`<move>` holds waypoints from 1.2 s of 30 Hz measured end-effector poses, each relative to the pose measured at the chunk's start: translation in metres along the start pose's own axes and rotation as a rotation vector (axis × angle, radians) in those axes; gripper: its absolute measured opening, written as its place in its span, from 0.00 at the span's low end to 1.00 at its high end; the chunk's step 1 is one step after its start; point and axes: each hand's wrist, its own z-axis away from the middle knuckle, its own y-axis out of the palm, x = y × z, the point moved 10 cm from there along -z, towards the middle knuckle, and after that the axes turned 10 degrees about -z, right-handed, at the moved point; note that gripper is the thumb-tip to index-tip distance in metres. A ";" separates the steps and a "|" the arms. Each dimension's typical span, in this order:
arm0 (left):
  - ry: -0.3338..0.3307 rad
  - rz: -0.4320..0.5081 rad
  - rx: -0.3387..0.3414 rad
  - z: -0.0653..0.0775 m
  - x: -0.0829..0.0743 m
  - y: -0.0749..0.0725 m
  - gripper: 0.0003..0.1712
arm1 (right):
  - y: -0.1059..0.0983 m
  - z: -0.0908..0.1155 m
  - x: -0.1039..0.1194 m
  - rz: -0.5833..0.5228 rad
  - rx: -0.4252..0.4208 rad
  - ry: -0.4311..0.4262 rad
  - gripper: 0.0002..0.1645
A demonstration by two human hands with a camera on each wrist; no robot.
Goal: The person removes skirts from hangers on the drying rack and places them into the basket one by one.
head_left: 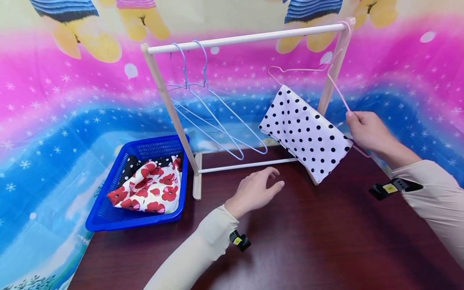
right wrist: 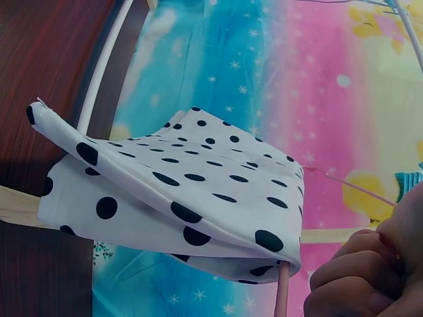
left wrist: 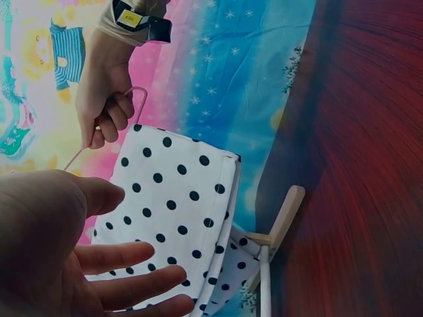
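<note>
A pink hanger (head_left: 342, 94) has its hook at the right end of the rack's white top rail. My right hand (head_left: 369, 131) grips the hanger's right side, thumb on the wire. Folded over its lower bar is a white cloth with black dots (head_left: 306, 133), hanging tilted with its right end lower. In the right wrist view the cloth (right wrist: 185, 191) shows its folded layers, and the curled fingers (right wrist: 350, 277) are at the right edge. My left hand (head_left: 255, 191) is above the table left of the cloth, holding nothing, fingers loosely bent; its wrist view shows them spread.
Two blue hangers (head_left: 217, 117) hang at the left of the wooden rack (head_left: 163, 88). A blue basket (head_left: 96, 217) stands left of it, holding a red-flowered white cloth (head_left: 152, 189) and a black dotted cloth (head_left: 130, 167). Beneath is a dark red-brown table (head_left: 282, 249); a printed curtain hangs behind.
</note>
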 end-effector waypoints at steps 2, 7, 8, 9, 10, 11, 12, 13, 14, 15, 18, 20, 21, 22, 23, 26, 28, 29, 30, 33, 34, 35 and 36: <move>-0.001 0.001 -0.002 0.000 0.001 0.000 0.22 | 0.002 -0.001 0.001 0.012 -0.007 -0.001 0.36; -0.003 0.013 -0.001 -0.001 0.002 0.001 0.22 | 0.007 -0.003 0.004 0.025 -0.018 -0.012 0.35; -0.003 0.014 -0.002 -0.001 0.002 0.001 0.22 | 0.007 -0.004 0.005 0.029 -0.019 -0.017 0.35; -0.003 0.015 -0.003 -0.001 0.002 0.001 0.22 | 0.008 -0.004 0.005 0.033 -0.019 -0.021 0.35; -0.002 0.014 -0.005 -0.001 0.002 0.001 0.22 | 0.009 -0.004 0.006 0.037 -0.020 -0.026 0.34; -0.003 0.014 -0.006 -0.001 0.002 0.001 0.21 | 0.011 -0.005 0.007 0.040 -0.017 -0.028 0.34; -0.004 0.012 -0.006 -0.001 0.002 0.001 0.21 | 0.012 -0.005 0.008 0.046 -0.014 -0.031 0.34; -0.006 0.011 -0.006 -0.001 0.002 0.002 0.21 | 0.013 -0.006 0.009 0.053 -0.014 -0.036 0.34; -0.007 0.011 -0.005 -0.001 0.003 0.002 0.21 | 0.015 -0.006 0.009 0.054 -0.011 -0.036 0.34; -0.009 0.013 -0.003 -0.001 0.003 0.002 0.21 | 0.016 -0.006 0.010 0.056 -0.007 -0.037 0.34; -0.014 0.017 0.001 -0.001 0.004 0.004 0.21 | 0.021 -0.008 0.013 0.067 0.003 -0.040 0.34; -0.014 0.020 0.002 -0.001 0.005 0.005 0.22 | 0.023 -0.008 0.015 0.068 0.008 -0.048 0.34; -0.013 0.021 0.001 -0.001 0.005 0.005 0.22 | 0.024 -0.008 0.017 0.069 0.011 -0.052 0.34; -0.012 0.021 -0.001 -0.001 0.005 0.005 0.22 | 0.025 -0.008 0.018 0.068 0.012 -0.055 0.34; -0.011 0.020 -0.003 -0.001 0.006 0.005 0.22 | 0.026 -0.008 0.019 0.065 0.014 -0.058 0.34; -0.011 0.025 -0.005 -0.002 0.007 0.006 0.22 | 0.029 -0.008 0.022 0.056 0.013 -0.059 0.33; -0.016 0.033 -0.003 -0.003 0.008 0.007 0.22 | 0.032 -0.008 0.024 0.052 0.015 -0.060 0.33; -0.019 0.037 -0.002 -0.003 0.009 0.008 0.22 | 0.033 -0.008 0.025 0.051 0.016 -0.060 0.33; -0.022 0.040 0.000 -0.003 0.010 0.009 0.22 | 0.034 -0.008 0.026 0.051 0.015 -0.061 0.33; -0.029 0.044 0.001 -0.005 0.011 0.010 0.22 | 0.038 -0.008 0.027 0.050 0.024 -0.057 0.33; -0.031 0.042 0.000 -0.005 0.012 0.010 0.22 | 0.040 -0.008 0.027 0.049 0.027 -0.054 0.33; -0.034 0.042 -0.002 -0.005 0.012 0.010 0.22 | 0.041 -0.008 0.028 0.050 0.030 -0.051 0.33; -0.037 0.041 -0.004 -0.006 0.013 0.010 0.22 | 0.042 -0.008 0.029 0.051 0.034 -0.049 0.33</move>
